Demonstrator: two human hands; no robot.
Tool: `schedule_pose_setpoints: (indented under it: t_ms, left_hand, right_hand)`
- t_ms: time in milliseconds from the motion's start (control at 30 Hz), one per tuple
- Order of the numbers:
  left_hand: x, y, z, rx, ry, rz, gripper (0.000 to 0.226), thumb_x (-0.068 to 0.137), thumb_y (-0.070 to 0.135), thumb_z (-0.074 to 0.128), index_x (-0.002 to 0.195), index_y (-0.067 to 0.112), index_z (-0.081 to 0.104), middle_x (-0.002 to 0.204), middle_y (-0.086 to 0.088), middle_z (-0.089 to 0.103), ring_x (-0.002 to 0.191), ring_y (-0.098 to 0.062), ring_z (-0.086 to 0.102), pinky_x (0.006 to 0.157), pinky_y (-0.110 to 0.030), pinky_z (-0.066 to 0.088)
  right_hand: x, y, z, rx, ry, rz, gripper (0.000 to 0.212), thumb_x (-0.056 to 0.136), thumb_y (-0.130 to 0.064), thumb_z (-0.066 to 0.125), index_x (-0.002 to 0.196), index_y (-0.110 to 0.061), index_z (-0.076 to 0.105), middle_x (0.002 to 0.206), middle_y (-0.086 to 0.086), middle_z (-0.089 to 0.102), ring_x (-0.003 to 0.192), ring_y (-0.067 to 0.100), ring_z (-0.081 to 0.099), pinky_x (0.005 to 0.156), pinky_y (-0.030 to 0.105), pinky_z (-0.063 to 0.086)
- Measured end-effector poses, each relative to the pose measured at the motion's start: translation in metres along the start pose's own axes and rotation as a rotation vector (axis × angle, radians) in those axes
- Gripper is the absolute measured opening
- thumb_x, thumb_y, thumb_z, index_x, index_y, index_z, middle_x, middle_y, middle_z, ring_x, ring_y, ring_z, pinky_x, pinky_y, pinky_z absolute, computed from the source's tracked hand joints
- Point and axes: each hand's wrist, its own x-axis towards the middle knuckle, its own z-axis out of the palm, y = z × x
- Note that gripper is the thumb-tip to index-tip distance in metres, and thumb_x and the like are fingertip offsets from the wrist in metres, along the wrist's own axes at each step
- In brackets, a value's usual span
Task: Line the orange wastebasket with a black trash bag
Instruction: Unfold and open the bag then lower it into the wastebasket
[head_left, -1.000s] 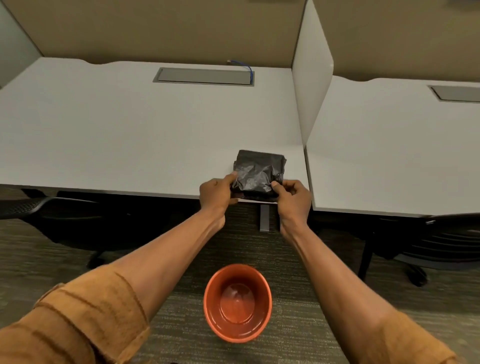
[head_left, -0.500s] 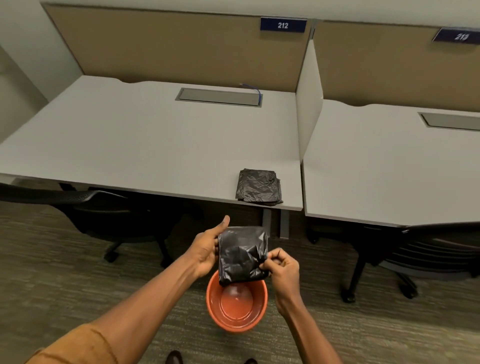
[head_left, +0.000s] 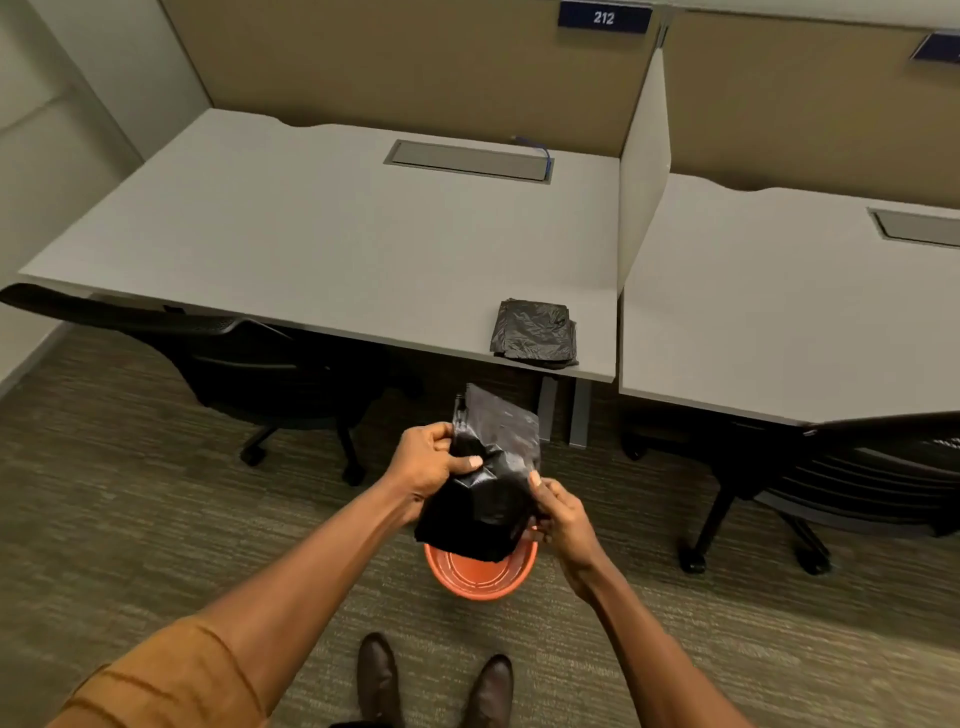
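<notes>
Nearest to me I see two brown shoes (head_left: 434, 686) on the carpet and an orange-brown sleeve (head_left: 166, 675) on my left arm. Above the shoes, both my hands hold the black trash bag (head_left: 485, 488). My left hand (head_left: 428, 467) is closed on the bag's upper left edge, the thumb pressed across the plastic. My right hand (head_left: 558, 512) pinches the bag's right side between fingers and thumb. The bag is partly unfolded: a thinner flap stands up above my left hand, and the thicker folded part hangs between my two hands.

Directly under the hands is the orange wastebasket (head_left: 480, 571) on the floor, upright and open. The bag's lower edge covers the far part of its rim; I cannot tell if they touch.

Beyond my hands, on the near right corner of the grey desk (head_left: 322, 244), lies a folded stack of black bags (head_left: 534, 333). A black chair (head_left: 270, 358) is left of my left hand, another chair (head_left: 857, 478) right of my right hand.
</notes>
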Motion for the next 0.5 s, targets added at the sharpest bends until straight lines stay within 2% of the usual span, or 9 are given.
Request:
schedule_pose_setpoints:
  t_ms: [67,133,267,367,433,500]
  left_hand:
    - [-0.008,-0.002,-0.003,0.06,-0.034,0.029,0.042,0.079,-0.018,0.084,0.114,0.004,0.076,0.107,-0.015,0.085,0.1,-0.031,0.083,0.087,-0.04,0.068]
    - [-0.017,-0.005,-0.006,0.082,-0.031,0.074,0.041,0.077,-0.016,0.087,0.107,0.01,0.079,0.101,-0.008,0.087,0.099,-0.027,0.084,0.085,-0.038,0.069]
    - [-0.028,-0.008,-0.016,0.077,0.026,0.131,0.035,0.079,-0.008,0.09,0.104,0.014,0.08,0.101,-0.006,0.087,0.098,-0.021,0.084,0.086,-0.034,0.068]
    - [-0.032,-0.007,-0.03,-0.029,0.073,0.129,0.025,0.084,0.0,0.089,0.106,0.009,0.08,0.1,-0.008,0.087,0.096,-0.023,0.084,0.082,-0.031,0.069]
    - [-0.033,-0.007,-0.04,-0.12,0.119,0.113,0.019,0.09,0.004,0.085,0.108,0.005,0.08,0.102,-0.013,0.086,0.098,-0.027,0.084,0.083,-0.033,0.069]
    - [-0.033,-0.004,-0.049,-0.185,0.14,0.088,0.017,0.095,0.006,0.081,0.111,0.001,0.079,0.104,-0.018,0.085,0.096,-0.026,0.084,0.082,-0.03,0.069]
  right_hand:
    - [0.0,-0.01,0.007,0.064,0.077,-0.035,0.055,0.083,-0.053,0.081,0.114,-0.009,0.07,0.105,0.005,0.082,0.093,0.019,0.079,0.067,0.025,0.06]
    - [0.002,-0.019,0.015,0.098,0.135,-0.083,0.053,0.084,-0.046,0.085,0.118,-0.008,0.071,0.108,0.008,0.082,0.097,0.022,0.08,0.069,0.024,0.061]
    - [0.012,-0.031,0.035,0.079,0.18,-0.149,0.037,0.081,-0.023,0.091,0.112,-0.014,0.073,0.105,0.005,0.083,0.099,0.024,0.08,0.077,0.031,0.064]
    - [0.018,-0.037,0.047,0.054,0.176,-0.173,0.042,0.081,-0.01,0.089,0.121,-0.011,0.074,0.112,0.008,0.082,0.103,0.025,0.079,0.087,0.04,0.065]
    - [0.02,-0.039,0.054,0.067,0.195,-0.187,0.039,0.083,-0.006,0.086,0.12,-0.011,0.075,0.111,0.008,0.082,0.102,0.024,0.08,0.083,0.037,0.065]
    - [0.021,-0.044,0.063,0.077,0.22,-0.191,0.029,0.086,-0.004,0.084,0.113,-0.011,0.078,0.102,0.007,0.083,0.094,0.023,0.081,0.073,0.031,0.064]
